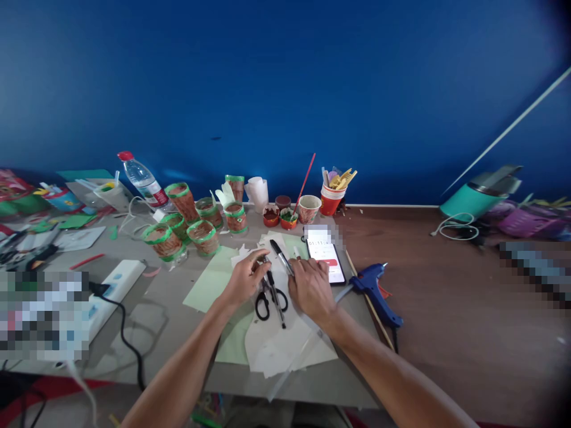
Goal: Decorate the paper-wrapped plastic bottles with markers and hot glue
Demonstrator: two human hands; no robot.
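My left hand (pixel 248 274) is closed, thumb and fingers together beside the upper end of the scissors (pixel 263 306); what it grips, if anything, is too small to make out. A pen (pixel 273 288) lies across the black-handled scissors. My right hand (pixel 311 286) has its fingers curled down at the lower end of a black marker (pixel 280 254), whose capped end points up and left. White paper (pixel 272 351) and light green paper (pixel 232 348) lie under these things. A phone (pixel 333 267) showing a timer lies just beyond my right hand.
A blue glue gun (pixel 379 294) and a thin stick lie to the right. Behind are several brown-and-green cups (pixel 203 238), small paint cups (pixel 288 220) and a water bottle (pixel 143 179). A white power strip (pixel 116 291) with a black cable is at the left.
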